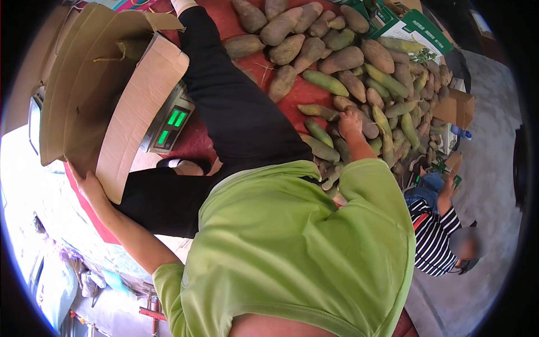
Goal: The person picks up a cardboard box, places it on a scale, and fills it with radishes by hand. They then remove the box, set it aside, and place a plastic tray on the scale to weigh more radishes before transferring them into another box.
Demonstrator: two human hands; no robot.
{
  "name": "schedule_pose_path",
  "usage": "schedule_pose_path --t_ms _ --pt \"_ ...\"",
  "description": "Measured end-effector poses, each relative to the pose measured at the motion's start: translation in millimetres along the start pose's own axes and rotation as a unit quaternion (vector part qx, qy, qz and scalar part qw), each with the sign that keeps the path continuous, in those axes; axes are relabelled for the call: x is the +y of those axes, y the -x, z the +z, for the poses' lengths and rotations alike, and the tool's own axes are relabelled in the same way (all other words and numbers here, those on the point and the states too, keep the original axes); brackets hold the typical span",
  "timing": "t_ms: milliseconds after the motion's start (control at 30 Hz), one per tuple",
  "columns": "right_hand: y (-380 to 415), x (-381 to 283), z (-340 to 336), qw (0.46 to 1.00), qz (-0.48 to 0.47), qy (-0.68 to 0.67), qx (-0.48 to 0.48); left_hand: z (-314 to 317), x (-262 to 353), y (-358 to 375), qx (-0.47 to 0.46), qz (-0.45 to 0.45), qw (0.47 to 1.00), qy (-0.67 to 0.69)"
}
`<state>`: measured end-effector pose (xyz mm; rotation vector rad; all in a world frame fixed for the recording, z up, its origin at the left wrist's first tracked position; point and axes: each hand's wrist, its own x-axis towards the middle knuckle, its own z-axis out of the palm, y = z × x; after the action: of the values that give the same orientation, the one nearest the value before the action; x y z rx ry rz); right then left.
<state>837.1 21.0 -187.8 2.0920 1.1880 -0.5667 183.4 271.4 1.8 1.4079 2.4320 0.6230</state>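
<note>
My left hand (90, 190) is closed on the near edge of an open cardboard box (143, 101), its fingers partly hidden by the cardboard. A long vegetable (132, 49) lies inside the box, in shadow. Under the box is a digital scale (168, 124) with lit green digits. On the right, my right hand (351, 123) is closed on a long, soil-coated vegetable (368, 127) that looks like a radish. Around it spreads a big pile of similar green and brown vegetables (393, 84).
The pile lies on a red cloth (210, 17). Behind it stands a green and white printed carton (415, 33), and an open brown carton (456, 108) is at the right. Another person in a striped shirt (432, 244) is at the far right. My black-trousered leg (241, 106) extends between box and pile.
</note>
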Motion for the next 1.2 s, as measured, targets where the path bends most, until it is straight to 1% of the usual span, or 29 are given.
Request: schedule_pose_path --t_ms 33,100,133,167,200,233,267,300,333,367,433,467,500,533,600,667,700,767,800,867,967,1033,1100,1200 --pt "-3.5 0.9 1.4 1.0 -0.004 0.0 0.002 0.0 1.8 0.6 -0.004 -0.009 1.0 0.01" --pt "-5.8 3.6 4.4 0.999 0.022 0.005 0.033 -0.1 0.4 0.5 -0.005 -0.021 1.0 0.018" --pt "-3.6 4.3 -3.8 0.999 0.017 0.006 0.034 0.9 -4.0 -1.2 0.002 0.008 1.0 0.01" --pt "-1.5 7.3 -14.1 0.999 0.044 -0.005 0.027 1.8 -8.4 -3.1 0.009 0.036 0.999 0.002" --pt "-2.4 7.7 -22.9 0.997 0.07 -0.016 0.02 2.4 -11.6 -4.8 0.015 0.032 0.999 -0.001" --pt "-15.1 15.7 -13.7 0.995 0.092 -0.034 0.0 3.2 -15.1 -7.1 0.01 0.04 0.999 0.008" --pt "-24.5 25.4 -5.2 0.996 0.081 -0.032 0.002 3.3 -19.8 -9.3 0.007 0.046 0.999 0.015" --pt "-31.9 33.3 2.6 0.994 0.1 -0.041 -0.002 4.6 -27.3 -13.0 0.02 0.086 0.996 0.002" --pt "-33.8 30.5 1.8 0.992 0.118 -0.05 -0.006 4.0 -24.1 -11.6 0.014 0.075 0.997 0.009" --pt "-34.8 28.2 1.3 0.994 0.102 -0.047 -0.005 3.7 -21.5 -10.0 0.019 0.081 0.996 0.004" --pt "-21.5 21.7 -22.8 0.986 0.13 -0.047 -0.097 1.5 -15.1 -5.3 0.032 0.079 0.996 -0.009" --pt "-19.6 17.6 -28.3 0.987 0.118 -0.043 -0.096 0.4 -9.7 -3.3 0.023 0.054 0.998 -0.017" --pt "-18.2 14.2 -32.7 0.983 0.139 -0.035 -0.111 0.0 -5.8 -2.4 0.014 0.031 0.999 -0.023" --pt "-16.5 11.6 -38.5 0.979 0.162 -0.027 -0.124 -0.1 -4.1 -1.5 0.019 0.026 0.999 -0.026" --pt "-15.2 6.7 -55.1 0.981 0.153 -0.02 -0.119 -0.7 -2.8 -1.4 0.01 0.003 0.999 -0.041" --pt "-15.5 5.7 -64.1 0.979 0.146 0.017 -0.144 -1.5 -5.1 -2.0 0.014 0.012 0.998 -0.056" --pt "-23.3 11.1 -54.4 0.979 0.143 0.018 -0.141 -1.6 -4.0 -1.7 0.011 0.009 0.998 -0.054" --pt "-40.1 23.7 -29.3 0.985 0.139 0.014 -0.098 -1.6 -2.7 -1.9 0.01 0.003 0.999 -0.052" --pt "-40.6 23.9 -26.3 0.986 0.137 0.016 -0.097 -1.9 -2.9 -2.0 0.01 0.008 0.998 -0.063" --pt "-41.0 23.5 -20.9 0.987 0.151 -0.008 -0.06 -1.2 -4.4 -1.5 0.012 0.011 0.997 -0.074" --pt "-43.6 28.1 -3.1 0.988 0.141 -0.038 -0.043 -1.1 -2.9 -2.0 0.02 0.012 0.999 -0.035" --pt "-40.8 32.1 -4.1 0.992 0.122 -0.031 -0.023 -2.0 3.5 0.7 0.01 -0.017 1.0 -0.022" --pt "-35.0 37.1 -2.5 0.995 0.094 -0.022 0.01 -2.8 3.0 0.4 0.011 -0.019 1.0 -0.016" --pt "-21.8 34.3 -6.4 0.995 0.089 -0.014 0.04 -3.7 7.9 2.1 0.009 -0.03 0.999 0.008"
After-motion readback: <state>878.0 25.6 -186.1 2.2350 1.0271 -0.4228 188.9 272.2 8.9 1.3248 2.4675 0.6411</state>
